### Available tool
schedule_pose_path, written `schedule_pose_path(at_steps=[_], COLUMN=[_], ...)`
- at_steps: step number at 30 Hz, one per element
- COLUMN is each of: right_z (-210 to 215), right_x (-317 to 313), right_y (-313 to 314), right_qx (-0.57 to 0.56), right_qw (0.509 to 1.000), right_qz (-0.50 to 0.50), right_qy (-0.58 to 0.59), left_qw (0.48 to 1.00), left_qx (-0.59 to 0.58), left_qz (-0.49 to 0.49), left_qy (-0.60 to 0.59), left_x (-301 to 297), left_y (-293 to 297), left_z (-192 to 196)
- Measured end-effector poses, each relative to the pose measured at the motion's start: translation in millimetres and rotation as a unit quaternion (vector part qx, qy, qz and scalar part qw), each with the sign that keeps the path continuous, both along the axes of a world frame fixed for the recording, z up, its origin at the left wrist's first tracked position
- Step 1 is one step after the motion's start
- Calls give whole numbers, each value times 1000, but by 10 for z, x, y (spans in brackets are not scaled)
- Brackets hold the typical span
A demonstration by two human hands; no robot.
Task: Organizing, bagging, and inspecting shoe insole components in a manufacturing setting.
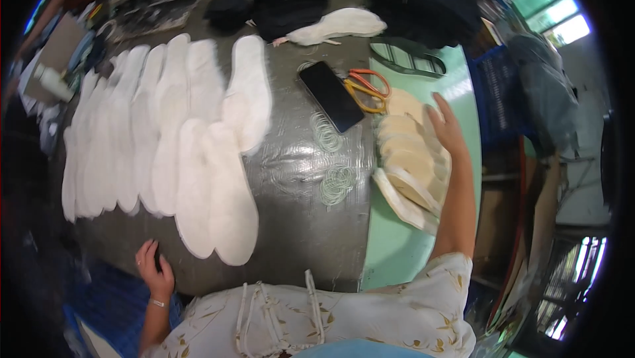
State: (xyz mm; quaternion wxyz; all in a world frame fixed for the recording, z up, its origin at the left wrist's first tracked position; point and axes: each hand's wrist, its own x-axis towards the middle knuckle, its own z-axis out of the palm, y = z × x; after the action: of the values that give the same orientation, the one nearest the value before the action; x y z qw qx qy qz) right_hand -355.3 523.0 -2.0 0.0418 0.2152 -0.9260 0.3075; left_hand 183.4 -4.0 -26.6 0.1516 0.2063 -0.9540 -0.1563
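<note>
At the near edge of the dark table, my left hand has its fingers apart, with nothing visible in it. A fanned row of white insoles lies beyond it, and the nearest white pair overlaps that row. On the right, my right hand has its thumb and fingers stretched out beside a fanned pile of beige insoles. Whether it touches them I cannot tell. A black phone and scissors with orange and yellow handles lie left of that pile.
Rubber bands lie mid-table. Stacks of black fabric pieces stand along the back, with a white insole before them. A dark striped sole-shaped piece rests on the green surface. Blue crates stand at the right.
</note>
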Motion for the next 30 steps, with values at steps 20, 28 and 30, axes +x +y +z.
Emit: schedule_pose_path(at_steps=[20,28,30], right_z=[-3,-548,-497], right_x=[3193,3014,2751], right_y=[-131,-91,22], right_qx=[116,118,133], right_qw=[991,968,972], right_qz=[44,-157,-98], right_qy=[44,155,168], left_qw=[998,996,996], left_qx=[-30,-37,-42], left_qz=[-52,-63,-54], left_qy=[35,51,53], left_x=[104,66,73], left_y=[-115,-82,-93], left_z=[-140,-143,-120])
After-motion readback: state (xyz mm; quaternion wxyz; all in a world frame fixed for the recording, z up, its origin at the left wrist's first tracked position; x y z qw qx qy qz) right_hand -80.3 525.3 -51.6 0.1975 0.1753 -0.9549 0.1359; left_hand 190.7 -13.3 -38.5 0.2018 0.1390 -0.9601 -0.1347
